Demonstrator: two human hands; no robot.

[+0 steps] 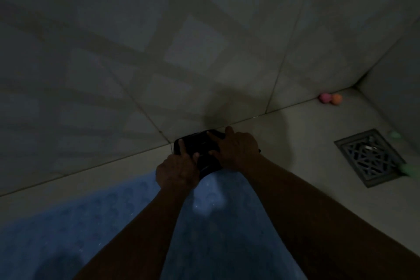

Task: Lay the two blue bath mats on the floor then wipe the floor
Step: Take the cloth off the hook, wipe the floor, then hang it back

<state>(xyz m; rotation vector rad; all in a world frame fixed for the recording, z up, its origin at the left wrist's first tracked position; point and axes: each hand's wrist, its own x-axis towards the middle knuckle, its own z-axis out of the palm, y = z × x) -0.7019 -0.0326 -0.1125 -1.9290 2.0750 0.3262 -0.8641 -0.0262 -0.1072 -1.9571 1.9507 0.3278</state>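
Observation:
A blue bath mat (pixel 68 223) with a bumpy surface lies flat on the pale tiled floor (pixel 295 166), filling the lower left of the dim view. At its far end, against the foot of the wall, sits a black shiny object (pixel 205 159), perhaps a cloth or pad. My left hand (pixel 177 170) rests on its left side with a finger stretched forward. My right hand (pixel 236 150) presses on its right side, fingers spread. Only one mat is in view.
A tiled wall (pixel 159 41) rises straight ahead and meets a second wall at the right corner. A square metal floor drain (pixel 369 157) lies to the right. A pink ball (pixel 325 97) and an orange ball (pixel 336 99) sit in the corner.

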